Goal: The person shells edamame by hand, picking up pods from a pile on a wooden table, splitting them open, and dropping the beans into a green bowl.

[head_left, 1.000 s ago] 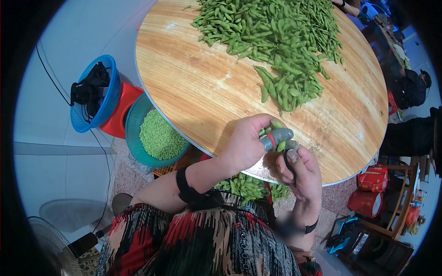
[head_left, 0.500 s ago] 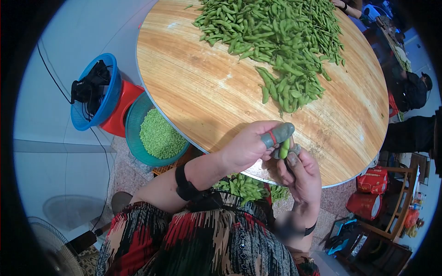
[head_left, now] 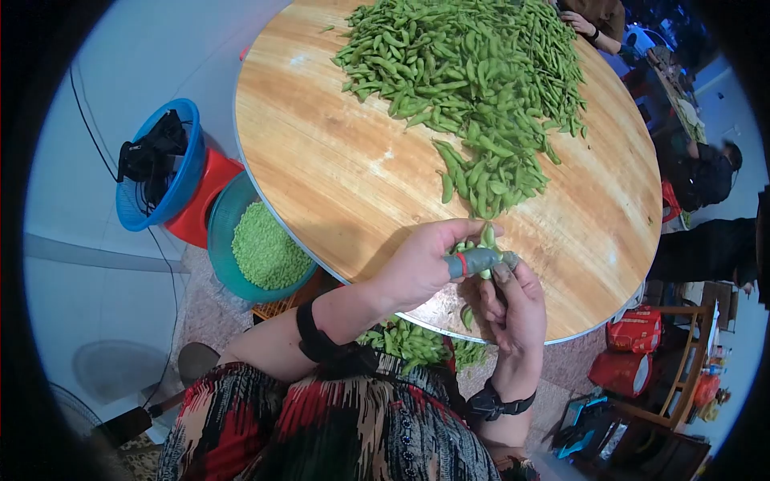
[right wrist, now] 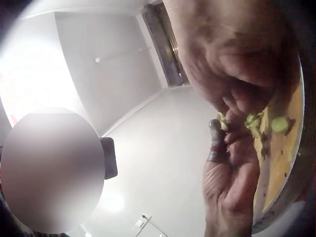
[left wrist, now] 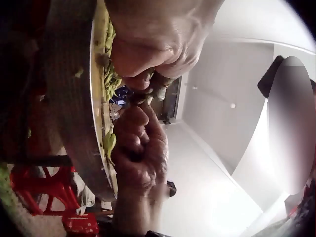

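My left hand point(head_left: 421, 268) is over the front rim of the round table, its thumb in a grey-green cover with a red band. It grips a green edamame pod point(head_left: 488, 234), and more green shows behind the thumb. From the right, my right hand point(head_left: 517, 305) meets it, thumb and forefinger pinching the pod's lower end, which the fingers partly hide. Below the hands, a loose pod point(head_left: 467, 317) lies near the table rim. Both wrist views show the hands fingertip to fingertip; in the right wrist view the covered thumb point(right wrist: 215, 138) stands up beside the pod.
A large heap of edamame pods point(head_left: 465, 72) covers the far part of the wooden table point(head_left: 321, 160). Left below it, a green basket point(head_left: 228, 272) holds shelled beans point(head_left: 269, 244), near a blue basket point(head_left: 180, 204). Another person's hand point(head_left: 579, 24) rests by the heap.
The pod between my hands has turned from lying under my left thumb to sticking up above it. A loose pod now shows near the rim. The head view has shifted slightly.
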### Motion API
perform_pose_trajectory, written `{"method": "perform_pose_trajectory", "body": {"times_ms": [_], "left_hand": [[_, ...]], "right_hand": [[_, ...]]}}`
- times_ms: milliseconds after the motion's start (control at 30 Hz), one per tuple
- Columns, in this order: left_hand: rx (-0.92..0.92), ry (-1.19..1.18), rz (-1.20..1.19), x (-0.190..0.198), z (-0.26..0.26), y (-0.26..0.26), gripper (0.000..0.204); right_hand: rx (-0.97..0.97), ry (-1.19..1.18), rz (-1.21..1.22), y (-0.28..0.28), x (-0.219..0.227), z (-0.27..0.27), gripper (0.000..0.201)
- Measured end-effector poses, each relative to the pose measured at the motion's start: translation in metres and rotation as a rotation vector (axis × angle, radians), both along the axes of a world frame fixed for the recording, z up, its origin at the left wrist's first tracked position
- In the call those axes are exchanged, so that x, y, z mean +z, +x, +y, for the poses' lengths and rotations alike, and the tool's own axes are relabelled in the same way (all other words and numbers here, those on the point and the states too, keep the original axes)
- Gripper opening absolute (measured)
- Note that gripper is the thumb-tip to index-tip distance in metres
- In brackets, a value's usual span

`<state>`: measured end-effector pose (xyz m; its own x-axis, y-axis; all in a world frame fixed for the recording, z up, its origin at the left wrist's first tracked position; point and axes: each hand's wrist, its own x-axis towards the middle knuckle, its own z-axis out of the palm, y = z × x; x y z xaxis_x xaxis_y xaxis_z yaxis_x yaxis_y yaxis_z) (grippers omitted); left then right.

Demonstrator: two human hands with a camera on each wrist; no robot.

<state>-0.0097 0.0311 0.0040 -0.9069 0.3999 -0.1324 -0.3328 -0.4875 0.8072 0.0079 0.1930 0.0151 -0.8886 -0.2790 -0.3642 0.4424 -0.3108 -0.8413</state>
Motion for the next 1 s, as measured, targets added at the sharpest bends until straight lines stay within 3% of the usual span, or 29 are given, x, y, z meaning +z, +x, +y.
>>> {"method": "perform_pose_trajectory", "body": {"times_ms": [33,100,133,200,233,333,433,567,633,867,967,1000], "left_hand": [[0.002,0.001,0.003,0.001,-0.001,0.0,0.034],[-0.051,-0.338,0.107,0.004,-0.005,0.0,0.04],[-0.051,-0.338,0.107,0.003,-0.004,0.0,0.04],[0.066,-0.658,0.609,-0.003,0.0,0.0,0.043],[0.089,-0.667,0.755,-0.005,0.002,-0.001,0.051],[-0.005,-0.766,0.625,0.007,0.001,0.001,0.061],[-0.09,-0.776,0.55,0.017,-0.005,-0.002,0.068],[-0.047,-0.793,0.601,0.012,-0.005,-0.004,0.064],[0.08,-0.733,0.84,0.004,-0.001,-0.005,0.056],[0.067,-0.675,0.968,-0.004,-0.005,-0.01,0.04],[0.154,-0.484,0.967,-0.007,-0.002,-0.009,0.029],[0.083,-0.348,0.608,0.0,0.0,-0.004,0.022]], "right_hand": [[0.002,0.001,0.003,0.0,-0.002,0.001,0.017],[-0.059,0.405,0.245,-0.003,-0.009,0.005,0.019],[-0.059,0.405,0.246,-0.006,-0.008,0.006,0.019],[-0.124,0.489,0.371,-0.013,-0.007,0.008,0.019],[-0.117,0.413,0.305,-0.014,-0.007,0.007,0.019],[-0.036,0.212,0.096,-0.018,0.002,0.001,0.017],[-0.036,0.125,0.074,-0.021,-0.003,0.001,0.012],[-0.083,-0.027,0.067,-0.021,-0.007,0.004,0.011],[-0.097,-0.098,0.049,-0.021,-0.007,0.004,0.01],[-0.243,-0.441,-0.09,-0.016,-0.014,-0.003,0.01],[-0.323,-0.549,-0.128,-0.015,-0.01,-0.012,0.009],[-0.323,-0.547,-0.127,-0.014,-0.007,-0.014,0.009]]}}
